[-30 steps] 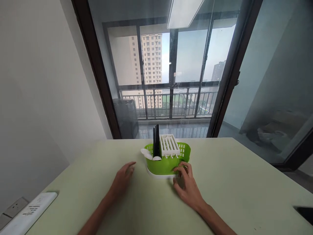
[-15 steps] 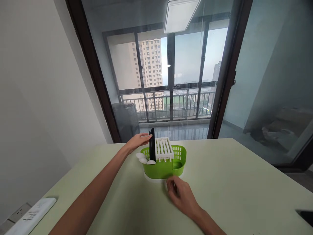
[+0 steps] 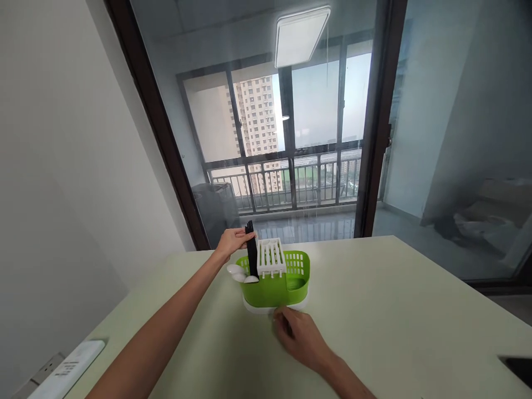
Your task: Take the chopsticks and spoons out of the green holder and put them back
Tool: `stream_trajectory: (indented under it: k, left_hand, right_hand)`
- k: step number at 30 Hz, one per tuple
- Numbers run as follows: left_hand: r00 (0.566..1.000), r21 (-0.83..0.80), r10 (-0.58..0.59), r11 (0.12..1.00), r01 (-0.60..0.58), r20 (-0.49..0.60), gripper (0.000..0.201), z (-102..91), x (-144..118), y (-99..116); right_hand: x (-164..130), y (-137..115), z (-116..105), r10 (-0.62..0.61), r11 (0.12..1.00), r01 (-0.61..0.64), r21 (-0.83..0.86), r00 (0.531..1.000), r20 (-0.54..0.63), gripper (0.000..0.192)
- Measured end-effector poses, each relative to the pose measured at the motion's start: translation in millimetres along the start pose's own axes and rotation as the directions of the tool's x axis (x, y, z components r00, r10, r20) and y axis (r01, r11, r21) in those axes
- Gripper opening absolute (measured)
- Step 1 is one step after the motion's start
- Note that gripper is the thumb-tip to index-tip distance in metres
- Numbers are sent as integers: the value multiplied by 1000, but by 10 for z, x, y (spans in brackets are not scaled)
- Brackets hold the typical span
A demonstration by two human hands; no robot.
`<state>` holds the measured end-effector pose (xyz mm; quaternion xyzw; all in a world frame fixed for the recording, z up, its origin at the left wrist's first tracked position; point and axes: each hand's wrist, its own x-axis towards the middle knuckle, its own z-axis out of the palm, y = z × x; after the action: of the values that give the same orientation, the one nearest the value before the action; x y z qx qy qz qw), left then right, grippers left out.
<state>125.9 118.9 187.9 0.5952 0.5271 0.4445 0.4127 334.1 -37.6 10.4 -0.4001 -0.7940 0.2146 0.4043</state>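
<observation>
A green plastic cutlery basket (image 3: 286, 288) on a white base stands on the pale green table (image 3: 394, 310). It holds a white slotted insert (image 3: 271, 257), upright black chopsticks (image 3: 251, 255) and white spoons (image 3: 239, 273) at its left end. My left hand (image 3: 233, 241) reaches over the far left of the basket, fingers closed around the tops of the black chopsticks. My right hand (image 3: 301, 336) rests on the table just in front of the basket, fingers curled by its white base; nothing shows in it.
A white power strip (image 3: 68, 369) lies at the table's near left corner beside a wall socket. A dark flat object (image 3: 517, 366) sits at the right edge. A glass sliding door and balcony stand behind the table.
My left hand rose from the table and went to the tops of the black chopsticks. My right hand slid back from the basket's front wall toward me.
</observation>
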Motion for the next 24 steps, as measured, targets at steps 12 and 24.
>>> stream_trajectory:
  k: [12,24]
  left_hand:
    - [878,-180,72,968,-176,-474,21,-1199,-76,814]
    - [907,504,-392,758,414,-156,39,-1916,-810,32]
  right_hand:
    - [13,37,55,37,999,-37,-13,999,2,19]
    - [-38,88,91,53,999,-53,-5,997,47,22]
